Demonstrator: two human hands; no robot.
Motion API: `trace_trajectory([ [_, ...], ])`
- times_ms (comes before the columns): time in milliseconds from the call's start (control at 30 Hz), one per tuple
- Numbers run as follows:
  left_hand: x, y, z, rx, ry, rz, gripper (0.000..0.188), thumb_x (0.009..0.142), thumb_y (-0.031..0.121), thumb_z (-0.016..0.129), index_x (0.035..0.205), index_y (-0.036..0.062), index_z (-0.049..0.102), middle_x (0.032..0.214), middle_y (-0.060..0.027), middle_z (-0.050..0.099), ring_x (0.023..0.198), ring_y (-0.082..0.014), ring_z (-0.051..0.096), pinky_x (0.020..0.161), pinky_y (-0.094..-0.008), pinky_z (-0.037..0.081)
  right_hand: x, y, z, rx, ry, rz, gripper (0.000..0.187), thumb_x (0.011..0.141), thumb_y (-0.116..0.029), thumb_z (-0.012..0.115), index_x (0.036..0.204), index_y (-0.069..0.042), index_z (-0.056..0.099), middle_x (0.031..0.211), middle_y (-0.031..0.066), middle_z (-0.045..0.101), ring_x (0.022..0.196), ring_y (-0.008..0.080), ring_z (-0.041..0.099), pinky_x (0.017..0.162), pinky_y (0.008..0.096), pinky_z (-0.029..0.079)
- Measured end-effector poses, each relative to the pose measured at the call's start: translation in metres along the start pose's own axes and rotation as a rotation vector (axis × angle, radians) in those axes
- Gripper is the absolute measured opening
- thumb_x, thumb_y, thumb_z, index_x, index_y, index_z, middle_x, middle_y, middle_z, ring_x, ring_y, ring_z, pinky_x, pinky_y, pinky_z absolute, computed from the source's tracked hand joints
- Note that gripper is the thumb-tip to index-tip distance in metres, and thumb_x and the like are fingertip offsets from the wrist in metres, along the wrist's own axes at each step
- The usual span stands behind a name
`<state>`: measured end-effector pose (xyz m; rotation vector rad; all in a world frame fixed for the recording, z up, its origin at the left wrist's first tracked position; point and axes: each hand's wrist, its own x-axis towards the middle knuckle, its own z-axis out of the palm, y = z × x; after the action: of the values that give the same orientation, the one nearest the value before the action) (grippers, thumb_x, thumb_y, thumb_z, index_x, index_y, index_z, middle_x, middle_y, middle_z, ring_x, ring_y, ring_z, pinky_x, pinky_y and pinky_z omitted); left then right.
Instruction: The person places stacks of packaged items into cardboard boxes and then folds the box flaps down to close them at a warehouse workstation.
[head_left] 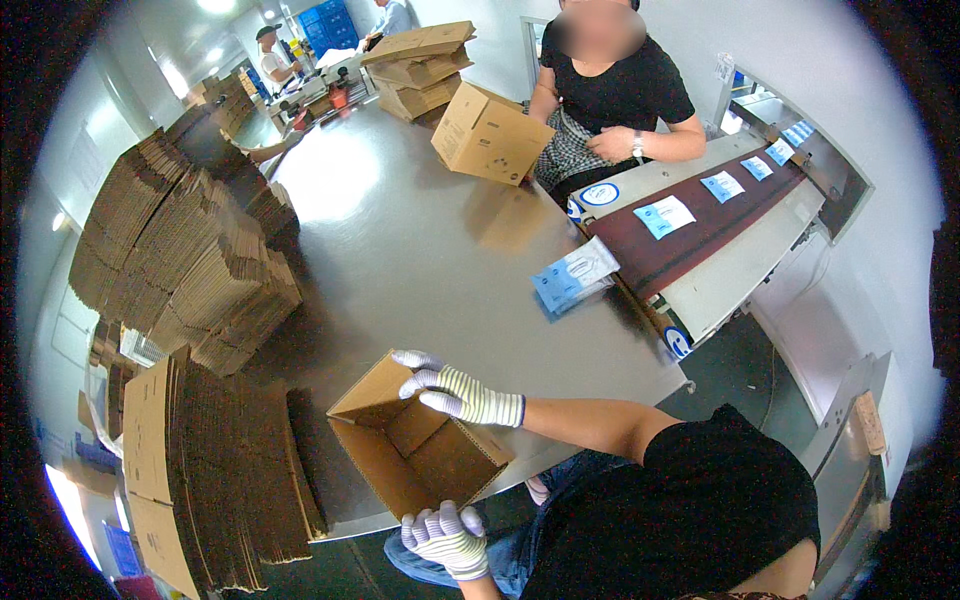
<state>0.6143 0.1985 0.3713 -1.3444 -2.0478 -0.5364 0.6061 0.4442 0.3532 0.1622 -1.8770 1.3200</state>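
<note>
An open cardboard box (405, 445) stands at the near edge of the metal table, its open side toward me and its inside bare. My right hand (455, 392), in a white and yellow striped glove, grips the box's far upper edge with its fingers over the cardboard. My left hand (447, 538), gloved alike, has its fingers curled over the box's near rim. Right beside the box, on the left, stands a row of flattened cartons (225, 470) on edge.
Tall stacks of flat cartons (185, 245) line the left side. A co-worker (620, 95) sits across the steel table (420, 250) behind a closed box (490, 132). Blue-and-white packets (578, 275) lie at the end of a dark red conveyor belt (690, 245) carrying several more.
</note>
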Motion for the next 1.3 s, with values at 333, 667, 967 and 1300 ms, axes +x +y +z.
trace_trajectory([
  [333,-0.0008,-0.0002,-0.0001,0.020,-0.012,-0.008,0.017,0.084,0.029,0.054,0.089,0.0130,0.053,0.079,-0.0043,0.048,0.080,-0.0231,0.050,0.089,-0.0450,0.037,0.0007,-0.0030,-0.0006,-0.006,-0.005,-0.014,0.020,0.088,-0.006,0.055,0.107,-0.011,0.059,0.145,0.0149,0.033,0.135,0.0339,0.030,0.111,0.0416,0.025],
  [667,0.0027,0.0013,0.0014,0.016,0.023,-0.008,0.017,0.082,0.028,0.055,0.089,0.0131,0.053,0.079,-0.0041,0.047,0.080,-0.0228,0.051,0.090,-0.0447,0.037,-0.0001,-0.0014,-0.0007,0.011,-0.010,-0.018,0.020,0.089,-0.007,0.055,0.108,-0.011,0.058,0.145,0.0156,0.033,0.135,0.0342,0.030,0.111,0.0423,0.024],
  [967,-0.0008,0.0000,-0.0002,0.021,-0.008,-0.004,0.017,0.083,0.028,0.054,0.091,0.0131,0.054,0.079,-0.0028,0.046,0.081,-0.0219,0.050,0.090,-0.0449,0.037,0.0000,0.0010,0.0009,0.035,0.007,0.003,0.018,0.090,-0.017,0.055,0.106,-0.012,0.060,0.146,0.0171,0.033,0.136,0.0343,0.030,0.112,0.0418,0.021],
  [1300,0.0011,0.0011,-0.0004,0.005,0.003,-0.006,0.017,0.084,0.029,0.053,0.093,0.0141,0.052,0.079,-0.0060,0.048,0.078,-0.0247,0.050,0.093,-0.0460,0.036,0.0007,-0.0014,0.0008,0.016,-0.002,0.008,0.019,0.089,-0.011,0.054,0.108,-0.011,0.059,0.146,0.0163,0.033,0.136,0.0343,0.029,0.112,0.0415,0.022],
])
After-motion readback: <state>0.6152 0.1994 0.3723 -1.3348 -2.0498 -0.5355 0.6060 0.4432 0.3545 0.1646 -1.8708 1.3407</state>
